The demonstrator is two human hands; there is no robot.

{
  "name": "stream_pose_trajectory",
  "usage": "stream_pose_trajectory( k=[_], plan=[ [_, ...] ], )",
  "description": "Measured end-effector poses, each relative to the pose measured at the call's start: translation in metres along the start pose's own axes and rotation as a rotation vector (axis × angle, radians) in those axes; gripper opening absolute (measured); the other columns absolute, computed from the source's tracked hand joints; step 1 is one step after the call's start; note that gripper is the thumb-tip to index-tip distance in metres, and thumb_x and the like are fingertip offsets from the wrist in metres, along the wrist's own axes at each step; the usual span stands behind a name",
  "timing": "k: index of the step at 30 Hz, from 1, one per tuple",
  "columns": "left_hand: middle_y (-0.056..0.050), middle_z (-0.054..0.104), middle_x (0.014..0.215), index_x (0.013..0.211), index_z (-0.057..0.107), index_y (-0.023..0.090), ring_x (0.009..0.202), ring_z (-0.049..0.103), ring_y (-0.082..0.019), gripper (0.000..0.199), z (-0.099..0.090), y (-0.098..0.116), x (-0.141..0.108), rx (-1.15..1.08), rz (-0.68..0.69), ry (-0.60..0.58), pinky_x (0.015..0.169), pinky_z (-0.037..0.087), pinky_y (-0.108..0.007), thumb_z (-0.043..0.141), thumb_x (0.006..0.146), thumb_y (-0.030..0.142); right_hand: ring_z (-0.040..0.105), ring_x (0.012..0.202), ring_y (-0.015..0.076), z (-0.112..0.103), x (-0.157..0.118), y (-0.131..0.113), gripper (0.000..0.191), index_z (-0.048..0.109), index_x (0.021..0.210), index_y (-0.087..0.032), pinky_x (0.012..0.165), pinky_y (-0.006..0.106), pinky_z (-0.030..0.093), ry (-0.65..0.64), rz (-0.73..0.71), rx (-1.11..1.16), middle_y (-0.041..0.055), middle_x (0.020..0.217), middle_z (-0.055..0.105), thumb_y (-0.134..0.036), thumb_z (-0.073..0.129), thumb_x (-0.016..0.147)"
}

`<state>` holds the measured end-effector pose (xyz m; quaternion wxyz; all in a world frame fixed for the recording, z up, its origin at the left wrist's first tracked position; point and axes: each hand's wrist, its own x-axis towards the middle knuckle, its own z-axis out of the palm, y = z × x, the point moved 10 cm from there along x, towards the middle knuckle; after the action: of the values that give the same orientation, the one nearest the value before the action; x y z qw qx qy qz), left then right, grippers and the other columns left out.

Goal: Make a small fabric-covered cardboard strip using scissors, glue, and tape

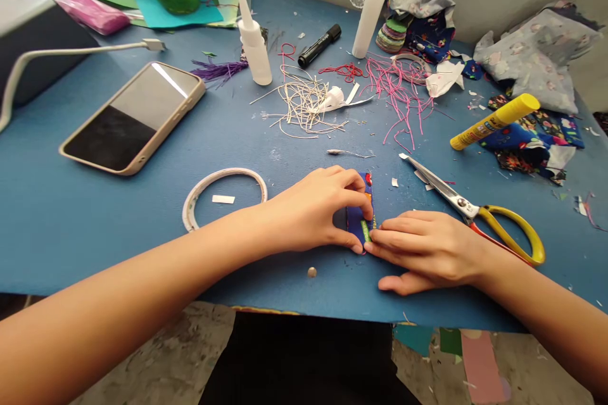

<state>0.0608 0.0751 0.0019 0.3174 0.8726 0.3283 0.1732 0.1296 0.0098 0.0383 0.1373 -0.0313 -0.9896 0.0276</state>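
A small strip of blue patterned fabric (357,218) lies on the blue table, with a small green patch near its lower end. My left hand (316,205) arches over it, closed on it with thumb at the lower edge and bent fingers at the right side. They hide part of the strip. From the right, my right hand (427,250) rests its fingertips against the fabric's lower right edge. Its thumb sticks out apart on the table, and nothing shows in its grasp. Just right of that hand lie scissors (468,205) with yellow and red handles.
Around lie a tape roll (190,205), a phone (135,117), a glue bottle (256,54), a black marker (319,46), white strings (304,101), pink strings (403,92), a yellow glue stick (494,121) and fabric scraps (527,63). The table's front edge (332,316) is close to me.
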Motion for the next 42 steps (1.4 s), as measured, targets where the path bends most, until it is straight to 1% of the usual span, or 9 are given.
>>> stream_pose_trajectory(
  k=[5, 11, 14, 19, 22, 25, 30, 35, 42],
  plan=[
    [-0.007, 0.061, 0.117, 0.104, 0.071, 0.024, 0.112, 0.055, -0.026, 0.035, 0.000, 0.002, -0.001, 0.012, -0.007, -0.007, 0.097, 0.041, -0.040, 0.081, 0.075, 0.042, 0.069, 0.085, 0.0183, -0.001, 0.001, 0.009, 0.027, 0.068, 0.103, -0.014, 0.072, 0.032, 0.058, 0.015, 0.084, 0.109, 0.0082, 0.090, 0.073, -0.036, 0.055, 0.095],
    [-0.006, 0.063, 0.111, 0.100, 0.071, 0.022, 0.108, 0.057, -0.023, 0.029, -0.001, 0.001, -0.001, -0.017, -0.015, 0.031, 0.096, 0.042, -0.038, 0.077, 0.079, 0.041, 0.069, 0.089, 0.0175, -0.018, -0.004, 0.022, 0.018, 0.069, 0.102, -0.016, 0.080, 0.031, 0.058, 0.163, 0.166, 0.101, 0.0081, 0.093, 0.075, -0.025, 0.057, 0.093],
    [-0.007, 0.062, 0.113, 0.101, 0.069, 0.022, 0.110, 0.056, -0.024, 0.029, 0.000, 0.000, -0.002, 0.025, -0.001, 0.028, 0.097, 0.042, -0.039, 0.075, 0.081, 0.041, 0.069, 0.090, 0.0174, -0.011, -0.003, 0.019, 0.017, 0.070, 0.099, -0.016, 0.079, 0.031, 0.058, 0.120, 0.136, 0.073, 0.0081, 0.093, 0.075, -0.025, 0.057, 0.093],
    [-0.008, 0.061, 0.115, 0.104, 0.068, 0.022, 0.110, 0.056, -0.025, 0.039, 0.003, 0.004, -0.003, 0.033, 0.038, -0.013, 0.097, 0.042, -0.039, 0.080, 0.075, 0.044, 0.068, 0.088, 0.0191, -0.004, 0.000, 0.011, 0.016, 0.070, 0.098, -0.014, 0.075, 0.032, 0.058, 0.066, 0.101, 0.008, 0.0081, 0.091, 0.074, -0.024, 0.060, 0.092],
    [-0.008, 0.061, 0.117, 0.105, 0.067, 0.022, 0.112, 0.055, -0.026, 0.037, 0.002, 0.003, -0.003, 0.059, 0.007, -0.021, 0.097, 0.043, -0.041, 0.079, 0.077, 0.042, 0.067, 0.086, 0.0186, 0.000, 0.004, 0.000, 0.019, 0.069, 0.094, -0.012, 0.074, 0.033, 0.057, 0.022, 0.061, -0.066, 0.0080, 0.091, 0.073, -0.027, 0.057, 0.094],
    [-0.008, 0.062, 0.118, 0.105, 0.068, 0.023, 0.113, 0.056, -0.026, 0.036, 0.000, 0.001, -0.002, 0.056, -0.009, -0.026, 0.098, 0.043, -0.041, 0.080, 0.076, 0.040, 0.067, 0.082, 0.0174, 0.004, 0.005, -0.004, 0.020, 0.068, 0.086, -0.012, 0.076, 0.033, 0.056, -0.013, 0.056, -0.052, 0.0079, 0.089, 0.072, -0.025, 0.055, 0.095],
    [-0.005, 0.064, 0.116, 0.101, 0.072, 0.024, 0.115, 0.056, -0.023, 0.021, 0.000, 0.001, -0.001, -0.057, 0.012, -0.044, 0.101, 0.042, -0.037, 0.075, 0.082, 0.035, 0.068, 0.087, 0.0151, 0.002, 0.000, 0.009, 0.019, 0.069, 0.099, -0.013, 0.076, 0.027, 0.055, 0.018, 0.115, 0.027, 0.0087, 0.095, 0.071, -0.025, 0.054, 0.095],
    [-0.006, 0.063, 0.115, 0.101, 0.069, 0.022, 0.114, 0.056, -0.025, 0.023, 0.000, 0.001, 0.000, 0.020, -0.009, -0.011, 0.098, 0.043, -0.039, 0.075, 0.082, 0.034, 0.067, 0.085, 0.0147, 0.000, 0.000, 0.007, 0.019, 0.068, 0.104, -0.017, 0.076, 0.028, 0.054, 0.035, 0.077, 0.025, 0.0051, 0.093, 0.073, -0.027, 0.056, 0.094],
    [-0.007, 0.063, 0.113, 0.099, 0.070, 0.020, 0.113, 0.056, -0.024, 0.024, -0.001, 0.001, 0.000, -0.032, -0.006, -0.015, 0.098, 0.041, -0.039, 0.077, 0.081, 0.034, 0.061, 0.069, 0.0142, -0.001, 0.007, -0.004, 0.007, 0.066, 0.086, -0.015, 0.065, 0.029, 0.050, 0.048, 0.100, -0.075, 0.0026, 0.078, 0.070, -0.018, 0.062, 0.091]
  ],
)
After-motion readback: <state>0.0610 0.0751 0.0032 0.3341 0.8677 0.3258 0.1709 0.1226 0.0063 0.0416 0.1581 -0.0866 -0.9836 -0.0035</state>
